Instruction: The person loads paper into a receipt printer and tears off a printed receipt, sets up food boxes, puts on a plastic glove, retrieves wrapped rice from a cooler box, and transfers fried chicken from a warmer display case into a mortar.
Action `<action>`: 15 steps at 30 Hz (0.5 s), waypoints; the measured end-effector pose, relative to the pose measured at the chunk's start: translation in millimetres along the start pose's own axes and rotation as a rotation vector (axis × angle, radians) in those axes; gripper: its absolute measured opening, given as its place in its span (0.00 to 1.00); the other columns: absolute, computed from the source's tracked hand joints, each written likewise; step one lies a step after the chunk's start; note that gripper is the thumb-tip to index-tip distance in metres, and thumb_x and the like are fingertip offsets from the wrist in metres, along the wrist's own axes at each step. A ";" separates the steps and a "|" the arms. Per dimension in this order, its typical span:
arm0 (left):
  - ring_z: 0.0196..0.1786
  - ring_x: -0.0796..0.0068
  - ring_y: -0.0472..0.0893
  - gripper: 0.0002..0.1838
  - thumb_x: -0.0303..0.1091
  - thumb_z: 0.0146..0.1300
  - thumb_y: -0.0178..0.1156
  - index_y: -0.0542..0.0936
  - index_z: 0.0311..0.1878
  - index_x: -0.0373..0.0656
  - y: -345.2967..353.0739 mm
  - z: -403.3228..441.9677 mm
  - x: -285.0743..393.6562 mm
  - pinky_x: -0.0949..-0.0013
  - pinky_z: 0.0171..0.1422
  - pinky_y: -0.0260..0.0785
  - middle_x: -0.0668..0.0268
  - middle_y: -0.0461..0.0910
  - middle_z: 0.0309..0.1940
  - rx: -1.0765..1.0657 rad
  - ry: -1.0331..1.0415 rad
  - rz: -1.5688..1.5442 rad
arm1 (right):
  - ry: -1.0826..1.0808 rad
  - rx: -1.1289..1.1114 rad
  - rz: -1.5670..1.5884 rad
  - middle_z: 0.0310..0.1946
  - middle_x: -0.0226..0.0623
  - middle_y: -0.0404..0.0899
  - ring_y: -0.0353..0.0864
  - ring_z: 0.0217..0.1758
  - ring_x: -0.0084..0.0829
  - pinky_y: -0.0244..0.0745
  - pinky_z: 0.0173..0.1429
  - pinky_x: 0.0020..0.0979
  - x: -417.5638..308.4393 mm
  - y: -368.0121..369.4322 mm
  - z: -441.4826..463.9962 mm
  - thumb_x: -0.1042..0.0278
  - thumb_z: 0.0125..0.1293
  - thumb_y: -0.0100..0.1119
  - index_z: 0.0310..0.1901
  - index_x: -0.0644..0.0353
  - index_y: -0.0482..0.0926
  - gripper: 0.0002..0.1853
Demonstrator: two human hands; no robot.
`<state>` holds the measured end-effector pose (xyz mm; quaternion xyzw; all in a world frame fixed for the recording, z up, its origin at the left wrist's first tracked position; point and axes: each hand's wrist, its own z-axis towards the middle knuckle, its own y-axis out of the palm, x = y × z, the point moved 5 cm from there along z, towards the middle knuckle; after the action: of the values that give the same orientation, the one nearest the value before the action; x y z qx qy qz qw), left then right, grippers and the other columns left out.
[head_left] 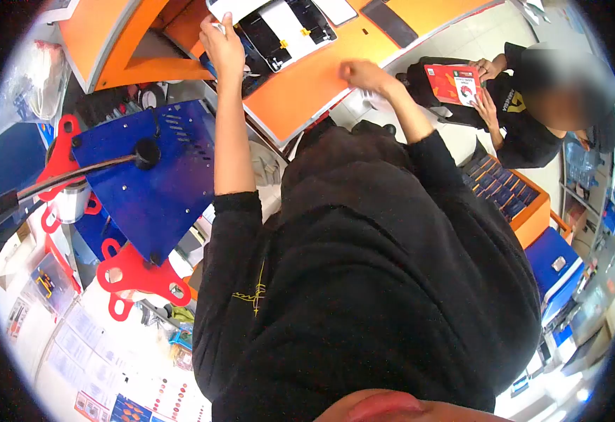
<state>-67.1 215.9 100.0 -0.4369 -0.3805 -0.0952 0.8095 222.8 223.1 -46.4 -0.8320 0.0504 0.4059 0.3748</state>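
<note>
A white printer (306, 41) with its dark inside exposed stands on the orange counter (290, 105). Against its left side is my left hand (224, 48), fingers bent around a small whitish part whose kind I cannot make out. My right hand (368, 76) hovers over the counter's near edge, to the right of the printer and apart from it. Its fingers are curled in and slightly blurred, so whatever they may hold is hidden. Beyond that hand a dark flat phone-like slab (390, 22) lies on the counter.
To the right, another person holds a red booklet (455, 84). An orange box with dark packs (508, 186) stands near my right side. On my left are a blue metal panel (149, 169), a black-tipped bent arm (82, 172) and red-framed stools (142, 274).
</note>
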 end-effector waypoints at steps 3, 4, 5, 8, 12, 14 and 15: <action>0.50 0.44 0.74 0.29 0.50 0.68 0.53 0.68 0.55 0.29 1.2 14.1 -7.8 0.53 0.57 0.64 0.40 0.73 0.47 -0.017 -0.022 0.019 | 0.199 -0.346 -0.080 0.26 0.36 0.82 0.82 0.27 0.31 0.75 0.39 0.34 -9.5 17.8 -37.8 0.52 0.64 0.55 0.37 0.60 0.82 0.17; 0.51 0.44 0.75 0.29 0.51 0.68 0.53 0.70 0.53 0.28 0.8 19.9 -9.6 0.53 0.57 0.64 0.40 0.75 0.46 -0.017 -0.019 0.016 | 0.116 -0.275 -0.122 0.28 0.40 0.82 0.83 0.31 0.36 0.75 0.40 0.38 -7.3 21.6 -45.2 0.54 0.62 0.57 0.35 0.59 0.81 0.15; 0.51 0.44 0.76 0.30 0.52 0.67 0.53 0.72 0.52 0.27 0.4 23.5 -11.4 0.53 0.57 0.65 0.41 0.77 0.46 -0.019 -0.016 0.014 | 0.096 -0.243 -0.171 0.28 0.42 0.82 0.83 0.32 0.39 0.75 0.40 0.39 3.3 29.6 -48.8 0.54 0.61 0.58 0.35 0.59 0.81 0.15; 0.52 0.46 0.77 0.31 0.54 0.67 0.52 0.72 0.52 0.27 -1.0 29.5 -14.3 0.55 0.58 0.65 0.41 0.78 0.46 -0.020 -0.007 0.012 | 0.103 -0.182 -0.205 0.31 0.48 0.82 0.81 0.38 0.49 0.74 0.44 0.45 25.4 49.0 -56.8 0.58 0.57 0.60 0.32 0.58 0.79 0.11; 0.51 0.50 0.77 0.31 0.54 0.67 0.53 0.72 0.53 0.27 1.3 38.9 -21.3 0.58 0.58 0.65 0.44 0.78 0.45 -0.070 -0.062 -0.035 | 0.083 -0.188 -0.282 0.29 0.48 0.81 0.81 0.38 0.49 0.74 0.43 0.46 30.5 59.4 -65.3 0.62 0.56 0.59 0.32 0.59 0.78 0.09; 0.50 0.52 0.78 0.31 0.54 0.67 0.53 0.72 0.52 0.28 1.0 40.7 -21.8 0.59 0.57 0.65 0.45 0.79 0.44 -0.074 -0.075 -0.054 | 0.097 -0.194 -0.298 0.29 0.48 0.81 0.81 0.38 0.50 0.74 0.43 0.47 33.0 62.0 -68.2 0.63 0.55 0.58 0.32 0.59 0.78 0.09; 0.49 0.53 0.78 0.31 0.54 0.67 0.53 0.73 0.52 0.28 0.9 41.3 -21.9 0.59 0.57 0.66 0.46 0.79 0.44 -0.067 -0.072 -0.059 | 0.066 -0.185 -0.298 0.29 0.49 0.81 0.81 0.38 0.50 0.74 0.43 0.47 33.6 61.7 -68.4 0.63 0.56 0.58 0.32 0.59 0.78 0.09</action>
<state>-103.8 244.7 97.7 -0.4557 -0.4188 -0.1157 0.7769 264.7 141.0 -79.6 -0.8741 -0.0987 0.3210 0.3509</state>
